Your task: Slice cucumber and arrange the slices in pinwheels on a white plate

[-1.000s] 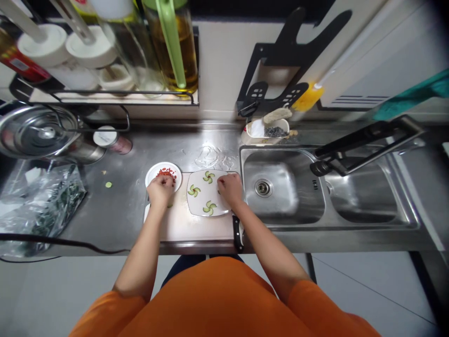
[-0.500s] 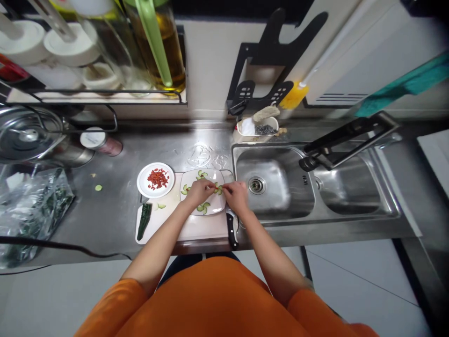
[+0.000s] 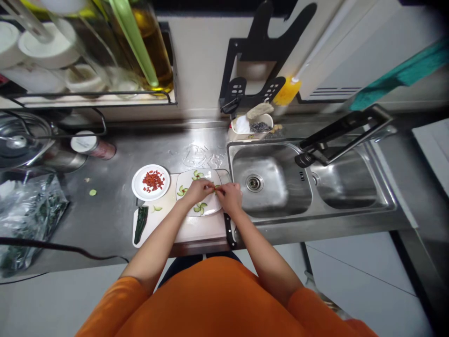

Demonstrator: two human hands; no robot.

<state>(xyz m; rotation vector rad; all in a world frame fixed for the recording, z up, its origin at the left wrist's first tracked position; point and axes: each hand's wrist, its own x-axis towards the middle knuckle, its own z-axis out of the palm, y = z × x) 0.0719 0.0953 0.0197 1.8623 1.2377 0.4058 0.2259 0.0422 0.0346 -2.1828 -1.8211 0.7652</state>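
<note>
My left hand (image 3: 198,191) is closed in a pinch over the right part of a white square plate (image 3: 210,175). My right hand (image 3: 230,196) pinches from the other side, its fingertips almost meeting those of the left. Whatever lies between the fingers is too small to make out; a reddish spot shows there. Green-edged cucumber slices (image 3: 200,208) are fanned in several clusters around the plate, some with red at the centre. Left of it, a round white dish (image 3: 136,188) holds red goji berries (image 3: 153,181). Plate and dish rest at least partly on a white cutting board (image 3: 199,230).
A dark green cucumber piece (image 3: 141,224) lies on the board's left end. A black-handled knife (image 3: 230,232) is by my right forearm. The double sink (image 3: 271,182) and black faucet (image 3: 329,140) are to the right; a plastic bag (image 3: 31,215) of greens and a jar (image 3: 93,144) are left.
The whole view has shifted slightly, with things at the counter's back moving left. Both hands stay pinched at the plate's right part, with the right fingertips a little closer to the left.
</note>
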